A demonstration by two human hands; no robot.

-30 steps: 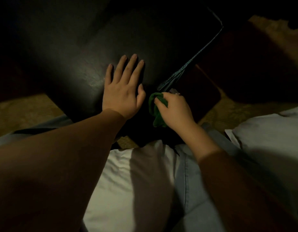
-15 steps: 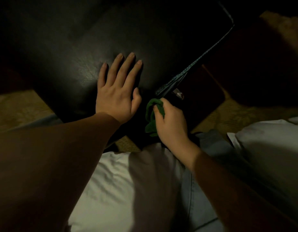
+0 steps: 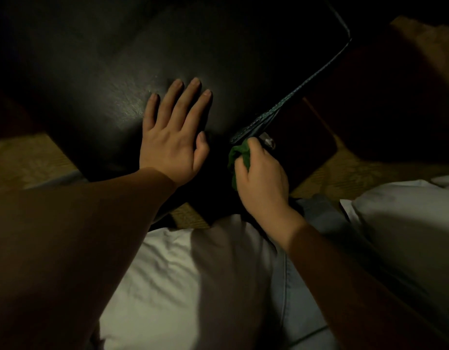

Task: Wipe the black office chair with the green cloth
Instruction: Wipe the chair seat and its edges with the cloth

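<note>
The black office chair (image 3: 183, 46) fills the upper half of the dim view, its leather surface facing me, with a stitched seam edge (image 3: 294, 97) running diagonally to the upper right. My left hand (image 3: 172, 137) lies flat on the leather, fingers straight and spread. My right hand (image 3: 261, 178) grips the bunched green cloth (image 3: 239, 154) and holds it against the chair's lower edge, just below the near end of the seam. Most of the cloth is hidden inside the fist.
Woven tan floor matting (image 3: 23, 157) shows at the left and right of the chair. My legs in light clothing (image 3: 183, 286) are below the chair. A small shiny metal part (image 3: 268, 140) sits by the seam end, beside my right fingers.
My right hand with the cloth has slid slightly along the chair's lower edge and stays near the seam end. My left hand stays flat on the leather; the view shifted a little.
</note>
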